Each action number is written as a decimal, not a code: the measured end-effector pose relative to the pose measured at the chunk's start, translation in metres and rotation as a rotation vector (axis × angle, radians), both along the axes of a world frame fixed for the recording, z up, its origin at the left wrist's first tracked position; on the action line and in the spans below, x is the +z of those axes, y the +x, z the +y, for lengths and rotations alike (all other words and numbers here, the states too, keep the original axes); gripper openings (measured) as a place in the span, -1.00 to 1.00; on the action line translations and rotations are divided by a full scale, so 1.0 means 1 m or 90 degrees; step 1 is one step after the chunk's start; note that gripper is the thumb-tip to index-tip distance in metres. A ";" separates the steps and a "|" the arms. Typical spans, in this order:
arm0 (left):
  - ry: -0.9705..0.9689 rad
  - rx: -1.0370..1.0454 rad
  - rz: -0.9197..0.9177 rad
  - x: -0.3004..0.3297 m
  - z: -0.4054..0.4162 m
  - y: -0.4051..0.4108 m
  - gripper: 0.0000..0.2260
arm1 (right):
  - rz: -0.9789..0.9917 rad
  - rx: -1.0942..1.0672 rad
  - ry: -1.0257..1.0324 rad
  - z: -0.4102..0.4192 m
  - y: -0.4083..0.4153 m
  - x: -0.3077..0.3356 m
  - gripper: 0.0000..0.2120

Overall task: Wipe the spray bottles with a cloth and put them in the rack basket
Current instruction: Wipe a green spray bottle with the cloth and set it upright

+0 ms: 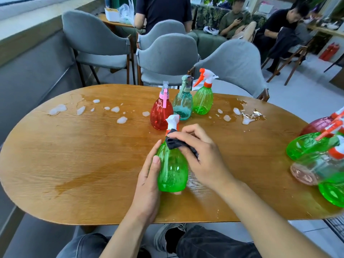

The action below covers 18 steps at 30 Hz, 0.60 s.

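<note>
We're mid-wipe, left hand [149, 175] gripping the green spray bottle [172, 168] upright on the counter [74, 155], right hand [201, 155] pinching the dark cloth [174, 141] at its neck, three bottles [183, 103] waiting behind, several already racked at right.

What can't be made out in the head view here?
- Rack basket: only a strip of dark wire grid shows at the right edge, under the table.
- Spray bottles at the right: blurred, cut off by the edge.
- Green spray bottle: neck hidden by the dark cloth and right hand; far side hidden by the left hand.
</note>
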<state>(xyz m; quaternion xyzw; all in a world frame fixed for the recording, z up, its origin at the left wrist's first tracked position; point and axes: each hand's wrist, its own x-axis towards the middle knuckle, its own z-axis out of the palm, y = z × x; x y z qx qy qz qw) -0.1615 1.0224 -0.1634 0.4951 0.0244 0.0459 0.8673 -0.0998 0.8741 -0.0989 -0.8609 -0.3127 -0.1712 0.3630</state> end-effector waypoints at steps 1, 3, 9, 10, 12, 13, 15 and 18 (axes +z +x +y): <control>-0.004 -0.003 -0.002 0.002 0.001 -0.001 -0.60 | -0.009 0.012 -0.005 0.001 -0.005 -0.006 -0.69; 0.002 -0.009 -0.004 0.003 0.001 0.000 -0.63 | -0.020 0.028 -0.012 -0.003 -0.016 -0.014 -0.71; 0.008 -0.012 -0.003 0.000 0.003 0.001 -0.59 | -0.074 0.075 -0.105 -0.016 -0.059 -0.035 -0.71; 0.015 -0.014 0.001 0.001 0.003 0.001 -0.58 | -0.075 0.093 -0.127 -0.017 -0.068 -0.039 -0.72; 0.035 -0.025 0.009 0.002 0.004 0.000 -0.57 | -0.071 0.131 -0.157 -0.020 -0.082 -0.047 -0.71; 0.037 -0.030 0.012 0.003 0.003 0.000 -0.57 | -0.071 0.134 -0.142 -0.021 -0.086 -0.047 -0.67; 0.035 -0.013 0.012 0.001 0.001 0.000 -0.60 | -0.089 0.074 -0.042 -0.020 -0.081 -0.038 -0.58; 0.055 0.008 -0.002 -0.001 -0.001 0.001 -0.57 | -0.117 -0.056 0.084 -0.016 -0.044 -0.007 -0.63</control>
